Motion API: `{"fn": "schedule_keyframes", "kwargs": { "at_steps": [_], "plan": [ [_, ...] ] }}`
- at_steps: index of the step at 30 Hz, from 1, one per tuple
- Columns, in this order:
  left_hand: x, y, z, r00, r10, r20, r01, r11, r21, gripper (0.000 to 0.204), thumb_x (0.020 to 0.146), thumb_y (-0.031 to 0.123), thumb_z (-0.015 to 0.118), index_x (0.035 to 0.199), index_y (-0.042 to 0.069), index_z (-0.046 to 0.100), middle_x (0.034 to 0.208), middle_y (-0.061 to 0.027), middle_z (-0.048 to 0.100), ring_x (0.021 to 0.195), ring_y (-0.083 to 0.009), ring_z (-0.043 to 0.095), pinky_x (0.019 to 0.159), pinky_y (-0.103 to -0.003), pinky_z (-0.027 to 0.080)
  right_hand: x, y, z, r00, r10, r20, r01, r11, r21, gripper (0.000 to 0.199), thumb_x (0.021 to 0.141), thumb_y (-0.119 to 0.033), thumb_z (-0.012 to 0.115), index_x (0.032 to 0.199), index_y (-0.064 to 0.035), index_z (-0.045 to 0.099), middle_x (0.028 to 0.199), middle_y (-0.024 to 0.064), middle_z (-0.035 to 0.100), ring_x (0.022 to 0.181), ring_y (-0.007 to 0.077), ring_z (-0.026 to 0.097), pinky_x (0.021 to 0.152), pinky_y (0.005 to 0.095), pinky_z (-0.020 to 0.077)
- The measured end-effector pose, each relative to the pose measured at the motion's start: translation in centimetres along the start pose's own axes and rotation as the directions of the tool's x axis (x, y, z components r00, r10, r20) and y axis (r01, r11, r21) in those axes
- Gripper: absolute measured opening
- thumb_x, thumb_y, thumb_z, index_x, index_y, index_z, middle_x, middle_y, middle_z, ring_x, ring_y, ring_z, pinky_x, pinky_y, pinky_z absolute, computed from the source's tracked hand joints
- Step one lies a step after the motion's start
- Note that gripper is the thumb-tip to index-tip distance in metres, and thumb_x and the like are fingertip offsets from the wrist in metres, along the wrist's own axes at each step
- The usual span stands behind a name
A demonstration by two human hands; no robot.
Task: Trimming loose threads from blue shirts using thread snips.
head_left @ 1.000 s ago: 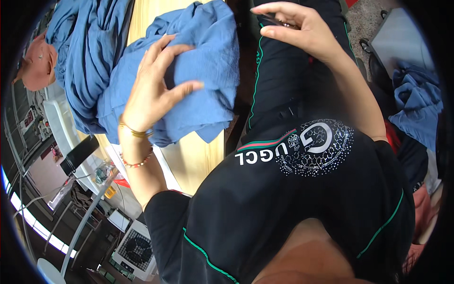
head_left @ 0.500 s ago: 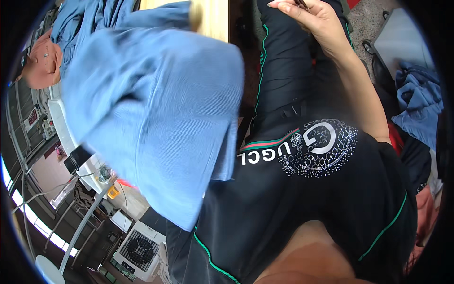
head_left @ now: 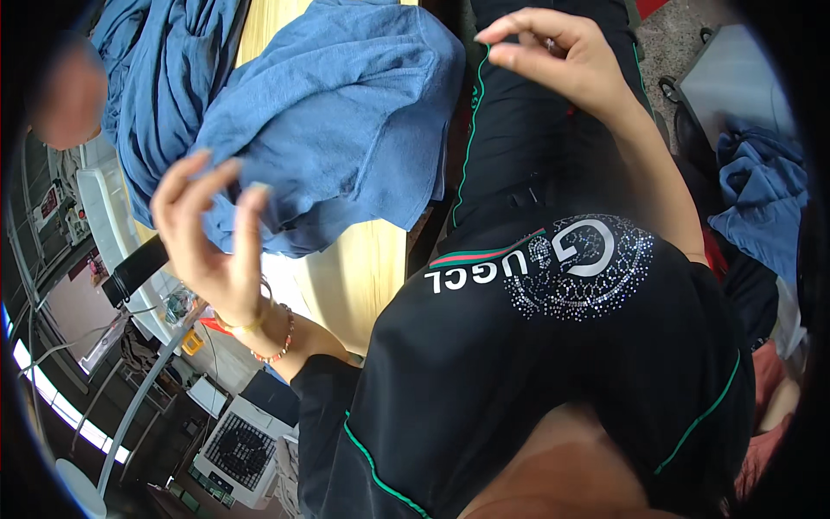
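My left hand (head_left: 212, 233) is raised over the near left part of a blue cloth garment (head_left: 363, 121), fingers spread and holding nothing. I cannot tell whether its fingertips touch the cloth. The garment lies loosely folded on a light wooden table (head_left: 350, 277), a seam running across it and one corner at the table's right edge. More blue cloth (head_left: 169, 95) is bunched to its left. Above my lap, my right hand (head_left: 575, 65) has its fingers curled and thumb and forefinger nearly together. A small shiny bit shows inside it, too little to name.
Another person (head_left: 73, 95) is at the far left, beyond a white machine bed (head_left: 112, 216). A grey wheeled bin (head_left: 735, 78) stands at the right, near a heap of blue cloth (head_left: 761, 186). A boxy white fan unit (head_left: 242, 450) stands at lower left.
The blue garment, lifted and blurred before, has come down onto the table. My left hand, hidden earlier, now shows. The dark tool in my right hand has dropped from sight.
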State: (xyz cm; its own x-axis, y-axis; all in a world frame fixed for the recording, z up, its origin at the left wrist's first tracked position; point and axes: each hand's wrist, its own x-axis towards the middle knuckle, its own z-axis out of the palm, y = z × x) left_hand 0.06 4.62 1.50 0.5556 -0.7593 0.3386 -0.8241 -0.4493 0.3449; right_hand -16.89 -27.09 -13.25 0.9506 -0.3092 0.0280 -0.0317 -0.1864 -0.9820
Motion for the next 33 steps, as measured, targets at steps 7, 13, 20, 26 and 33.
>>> {"fn": "schedule_keyframes", "kwargs": {
  "at_steps": [7,13,20,26,33],
  "plan": [
    [-0.6,-2.6,3.7,0.98,-0.025,0.2,0.032,0.999,-0.028,0.029,0.08,-0.003,0.061,0.107,0.002,0.069,0.116,-0.0152,0.061,0.112,-0.0303,0.06,0.098,-0.037,0.047,-1.1,-1.8,6.7,0.869,-0.446,0.213,0.477,0.87,-0.127,0.067,0.069,-0.024,0.091,0.131,-0.011,0.066,0.1,0.0062,0.073,0.061,0.0112,0.054,0.054,0.0238,0.0447],
    [4.1,-0.4,4.1,0.931,-0.344,0.118,0.349,0.753,-0.557,0.022,0.097,0.005,0.056,0.115,-0.004,0.066,0.101,-0.0019,0.068,0.097,-0.0079,0.06,0.089,-0.02,0.043,-0.3,-4.3,8.7,0.781,-0.622,0.053,0.612,0.746,-0.264,0.095,0.063,-0.037,0.093,0.144,-0.0093,0.052,0.083,0.0027,0.063,0.061,0.0141,0.058,0.056,0.0258,0.051],
    [8.5,2.2,5.2,0.941,-0.154,0.3,0.328,0.623,-0.71,0.024,0.097,0.006,0.059,0.117,-0.004,0.064,0.103,-0.0012,0.065,0.094,-0.0067,0.057,0.087,-0.02,0.044,0.3,-6.8,6.2,0.808,-0.513,-0.289,0.494,0.858,-0.142,0.065,0.079,-0.018,0.084,0.137,-0.0059,0.055,0.093,0.0005,0.065,0.075,0.0098,0.061,0.066,0.0234,0.0514],
    [10.2,2.4,7.7,0.968,-0.133,0.211,0.242,0.704,-0.668,0.023,0.09,0.0,0.065,0.113,-0.001,0.066,0.097,-0.0003,0.066,0.078,-0.0029,0.054,0.07,-0.018,0.045,0.7,-5.9,5.3,0.808,-0.531,-0.255,0.488,0.846,-0.217,0.098,0.064,-0.023,0.097,0.146,-0.0046,0.047,0.079,-0.0027,0.046,0.064,0.0042,0.042,0.056,0.0183,0.0365],
    [10.8,5.1,7.1,0.979,-0.158,0.127,0.201,0.661,-0.723,0.025,0.087,-0.005,0.065,0.111,0.0,0.067,0.097,-0.0001,0.066,0.083,-0.004,0.058,0.076,-0.018,0.046,2.6,-5.5,6.9,0.727,-0.624,-0.287,0.48,0.761,-0.438,0.082,0.065,-0.024,0.094,0.136,-0.0094,0.057,0.089,0.0066,0.06,0.065,0.0163,0.058,0.06,0.0276,0.0537]
  ]
}}
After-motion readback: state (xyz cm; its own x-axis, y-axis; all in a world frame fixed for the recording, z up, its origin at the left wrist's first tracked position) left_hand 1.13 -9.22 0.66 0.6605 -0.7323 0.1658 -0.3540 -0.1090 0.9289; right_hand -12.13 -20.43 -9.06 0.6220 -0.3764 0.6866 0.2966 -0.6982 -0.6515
